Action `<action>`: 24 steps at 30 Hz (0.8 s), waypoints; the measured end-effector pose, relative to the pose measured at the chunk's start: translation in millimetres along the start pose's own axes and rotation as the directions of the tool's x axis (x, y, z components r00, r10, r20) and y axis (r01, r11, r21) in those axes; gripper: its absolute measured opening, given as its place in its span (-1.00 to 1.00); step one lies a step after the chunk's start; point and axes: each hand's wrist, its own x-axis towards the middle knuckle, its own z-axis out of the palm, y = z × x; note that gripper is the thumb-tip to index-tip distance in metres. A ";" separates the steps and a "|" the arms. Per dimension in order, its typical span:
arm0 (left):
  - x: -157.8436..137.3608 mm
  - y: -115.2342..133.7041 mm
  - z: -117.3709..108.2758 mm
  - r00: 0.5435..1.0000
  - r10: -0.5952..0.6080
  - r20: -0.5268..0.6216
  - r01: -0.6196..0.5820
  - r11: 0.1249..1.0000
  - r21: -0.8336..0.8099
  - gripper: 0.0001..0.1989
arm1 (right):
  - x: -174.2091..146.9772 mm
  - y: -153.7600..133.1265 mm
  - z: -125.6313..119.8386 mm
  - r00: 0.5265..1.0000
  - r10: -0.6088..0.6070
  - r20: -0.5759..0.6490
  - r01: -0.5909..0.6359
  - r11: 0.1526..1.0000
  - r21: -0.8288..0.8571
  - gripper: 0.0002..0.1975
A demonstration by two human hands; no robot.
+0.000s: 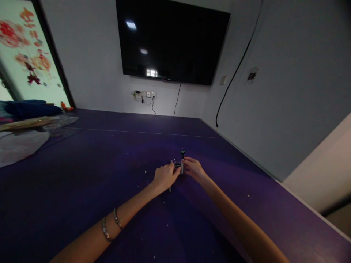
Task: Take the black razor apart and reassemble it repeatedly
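Both hands meet over the purple surface, near the middle of the view. My right hand pinches the grey handle of an upright razor, which has a dark, greenish T-shaped head at the top. My left hand, with two bracelets on its wrist, is closed around a thin pale stick-like piece that shows above and below the fingers. Between the hands sits a small dark piece, close against the razor handle; whether it is joined to either thing I cannot tell.
Small white scraps are scattered over the purple surface. Clear plastic bags and dark blue cloth lie at the left. A television hangs on the back wall above sockets. A black cable dangles at the right.
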 end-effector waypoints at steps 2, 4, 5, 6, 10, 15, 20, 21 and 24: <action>0.8 -5.0 3.0 0.999 -0.006 0.033 0.005 0.999 0.032 -0.61 | 5.6 -7.3 -28.3 0.993 -0.092 -0.079 0.076 0.979 -0.191 -0.67; 1.1 -10.8 6.4 0.996 -0.024 0.089 0.017 0.997 0.072 -0.64 | 11.7 -15.4 -62.7 0.974 -0.165 -0.154 0.092 0.914 -0.395 -0.68; 1.1 -13.4 8.2 0.993 -0.031 0.113 0.021 0.996 0.086 -0.63 | 14.3 -19.3 -80.7 0.967 -0.173 -0.188 0.076 0.898 -0.432 -0.70; 1.1 -15.6 10.0 0.991 -0.035 0.130 0.023 0.995 0.097 -0.62 | 16.4 -22.9 -98.2 0.958 -0.180 -0.223 0.054 0.878 -0.475 -0.73; 2.0 -19.4 16.5 0.988 -0.042 0.146 0.024 0.992 0.124 -0.58 | 17.0 -31.8 -155.3 0.922 -0.217 -0.321 -0.051 0.754 -0.655 -0.84; 4.9 -19.0 21.3 0.990 -0.039 0.137 0.022 0.992 0.127 -0.58 | 11.0 -32.0 -189.0 0.896 -0.282 -0.343 -0.146 0.543 -0.827 -0.88; 7.1 -17.5 24.8 0.989 -0.034 0.146 0.015 0.991 0.131 -0.62 | 14.2 -32.0 -196.9 0.905 -0.306 -0.296 -0.181 0.352 -0.918 -0.90; 7.5 -16.9 25.4 0.988 -0.031 0.149 0.011 0.991 0.132 -0.63 | 15.3 -31.9 -197.0 0.905 -0.307 -0.293 -0.192 0.320 -0.928 -0.90; 8.3 -15.0 26.9 0.988 -0.027 0.153 0.007 0.991 0.130 -0.65 | 16.4 -30.7 -196.4 0.904 -0.319 -0.284 -0.212 0.242 -0.947 -0.90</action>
